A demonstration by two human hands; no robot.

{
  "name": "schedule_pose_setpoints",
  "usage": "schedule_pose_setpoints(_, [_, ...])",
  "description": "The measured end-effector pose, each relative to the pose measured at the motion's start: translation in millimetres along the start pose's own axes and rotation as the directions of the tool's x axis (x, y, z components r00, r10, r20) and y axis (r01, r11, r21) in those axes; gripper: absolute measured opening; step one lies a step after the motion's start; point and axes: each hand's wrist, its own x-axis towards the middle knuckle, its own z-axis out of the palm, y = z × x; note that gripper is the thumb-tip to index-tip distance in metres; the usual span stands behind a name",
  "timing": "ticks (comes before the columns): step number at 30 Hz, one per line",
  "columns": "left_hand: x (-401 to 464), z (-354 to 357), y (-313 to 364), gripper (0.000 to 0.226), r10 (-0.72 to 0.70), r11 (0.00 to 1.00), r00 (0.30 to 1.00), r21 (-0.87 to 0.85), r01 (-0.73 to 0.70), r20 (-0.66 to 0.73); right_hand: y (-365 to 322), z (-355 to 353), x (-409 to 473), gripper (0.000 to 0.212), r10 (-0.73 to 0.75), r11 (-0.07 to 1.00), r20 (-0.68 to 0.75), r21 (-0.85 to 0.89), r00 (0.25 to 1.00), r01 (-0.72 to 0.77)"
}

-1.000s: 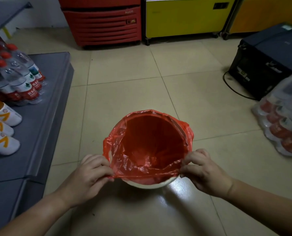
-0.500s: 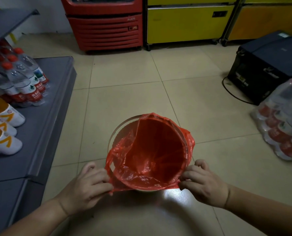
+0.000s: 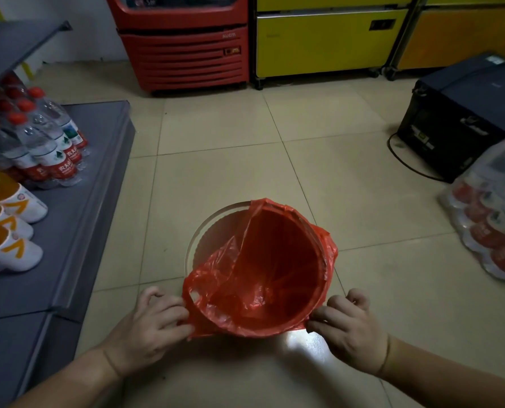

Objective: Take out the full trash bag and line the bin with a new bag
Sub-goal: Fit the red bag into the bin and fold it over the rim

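Observation:
A round white bin (image 3: 199,235) stands on the tiled floor in front of me. A red plastic bag (image 3: 272,266) lines it and hangs open and empty. The bag's edge is folded over the rim on the right and near sides; on the far left it has slipped inside, and the white rim shows bare there. My left hand (image 3: 154,323) pinches the bag's edge at the near left, beside a handle hole. At the near right, my right hand (image 3: 348,326) grips the bag where it wraps over the rim.
A grey shelf (image 3: 92,184) on the left carries water bottles (image 3: 43,142) and orange drink bottles (image 3: 7,219). Red (image 3: 183,48) and yellow coolers (image 3: 325,39) stand at the back. On the right are a black box (image 3: 463,113) with a cable and a wrapped bottle pack (image 3: 492,213).
The bag's far-left edge has slipped off the rim into the bin, baring the white rim. Both hands have drawn the near edge down and toward me.

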Motion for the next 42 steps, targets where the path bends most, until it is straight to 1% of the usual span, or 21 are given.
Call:
schedule_pose_setpoints(3, [7, -1, 0, 0.040, -0.122, 0.992, 0.991, 0.031, 0.120, 0.057, -3, 7, -1, 0.020, 0.049, 0.999, -0.006, -0.003, 0.999, -0.049])
schedule_pose_setpoints(4, [9, -2, 1, 0.041, -0.160, 0.987, 0.983, 0.027, 0.159, 0.084, -4, 9, -1, 0.022, 0.062, 0.998, -0.007, -0.004, 0.998, -0.062])
schedule_pose_setpoints(6, [10, -7, 4, 0.033, -0.232, 0.972, 0.968, -0.020, 0.235, 0.101, -4, 7, -2, 0.018, 0.066, 0.998, -0.004, 0.009, 0.998, -0.066])
schedule_pose_setpoints(7, [9, -11, 4, 0.030, -0.273, 0.957, 0.958, -0.076, 0.280, 0.083, -2, 3, -1, 0.017, 0.057, 0.998, -0.007, 0.034, 0.998, -0.057])
schedule_pose_setpoints(9, [12, -19, 9, 0.029, -0.388, 0.900, 0.922, -0.222, 0.375, -0.018, 3, -9, 1, 0.022, 0.047, 0.990, -0.007, 0.133, 0.999, -0.045])
schedule_pose_setpoints(11, [28, -26, 15, 0.028, -0.534, 0.822, 0.835, -0.313, 0.476, -0.133, 12, -25, 8, 0.025, 0.057, 0.971, -0.025, 0.235, 0.998, -0.049])
schedule_pose_setpoints(12, [42, -29, 18, 0.029, -0.617, 0.770, 0.772, -0.321, 0.552, -0.151, 18, -32, 14, 0.022, 0.077, 0.960, -0.033, 0.272, 0.996, -0.065])
schedule_pose_setpoints(14, [74, -33, 19, 0.037, -0.779, 0.617, 0.623, -0.273, 0.738, -0.077, 28, -39, 36, 0.017, 0.154, 0.947, -0.036, 0.289, 0.987, -0.137])
schedule_pose_setpoints(15, [89, -35, 17, 0.043, -0.834, 0.541, 0.552, -0.211, 0.814, -0.010, 32, -40, 51, 0.020, 0.213, 0.941, -0.024, 0.274, 0.977, -0.198])
schedule_pose_setpoints(16, [102, -36, 15, 0.050, -0.867, 0.485, 0.495, -0.133, 0.864, 0.056, 37, -39, 69, 0.023, 0.273, 0.930, -0.001, 0.256, 0.962, -0.264])
schedule_pose_setpoints(17, [113, -36, 11, 0.057, -0.882, 0.454, 0.458, -0.057, 0.889, 0.111, 41, -37, 89, 0.025, 0.332, 0.912, 0.031, 0.245, 0.943, -0.329])
schedule_pose_setpoints(18, [121, -36, 8, 0.063, -0.890, 0.434, 0.428, 0.003, 0.901, 0.159, 46, -32, 108, 0.024, 0.387, 0.888, 0.076, 0.238, 0.919, -0.393])
schedule_pose_setpoints(20, [131, -35, 4, 0.068, -0.905, 0.376, 0.352, 0.059, 0.925, 0.238, 56, -18, 144, 0.020, 0.459, 0.839, 0.195, 0.225, 0.867, -0.495])
schedule_pose_setpoints(22, [135, -33, 2, 0.064, -0.913, 0.315, 0.279, 0.081, 0.945, 0.296, 68, 2, 173, 0.023, 0.473, 0.815, 0.304, 0.205, 0.827, -0.542])
schedule_pose_setpoints(23, [136, -32, 1, 0.059, -0.913, 0.298, 0.259, 0.082, 0.951, 0.315, 73, 11, 186, 0.025, 0.469, 0.811, 0.352, 0.191, 0.810, -0.553])
schedule_pose_setpoints(27, [133, -28, -3, 0.031, -0.918, 0.221, 0.222, -0.040, 0.974, 0.329, 86, 42, 229, 0.025, 0.423, 0.819, 0.497, 0.148, 0.758, -0.554])
schedule_pose_setpoints(31, [127, -27, -12, 0.023, -0.935, 0.183, 0.243, -0.236, 0.954, 0.258, 99, 58, 251, 0.024, 0.289, 0.911, 0.630, 0.052, 0.721, -0.410])
schedule_pose_setpoints(34, [121, -26, -17, 0.020, -0.947, 0.194, 0.268, -0.345, 0.918, 0.179, 107, 61, 255, 0.015, 0.256, 0.910, 0.672, 0.074, 0.695, -0.407])
schedule_pose_setpoints(36, [115, -22, -20, 0.020, -0.956, 0.184, 0.256, -0.386, 0.904, 0.142, 108, 61, 257, 0.011, 0.263, 0.885, 0.661, 0.125, 0.703, -0.448])
schedule_pose_setpoints(39, [110, -14, -26, 0.020, -0.972, 0.129, 0.204, -0.457, 0.880, 0.119, 109, 63, 263, 0.018, 0.330, 0.772, 0.639, 0.240, 0.694, -0.589])
schedule_pose_setpoints(42, [107, -6, -36, 0.018, -0.986, 0.031, 0.115, -0.553, 0.833, 0.120, 109, 70, 269, 0.015, 0.393, 0.658, 0.658, 0.287, 0.643, -0.696])
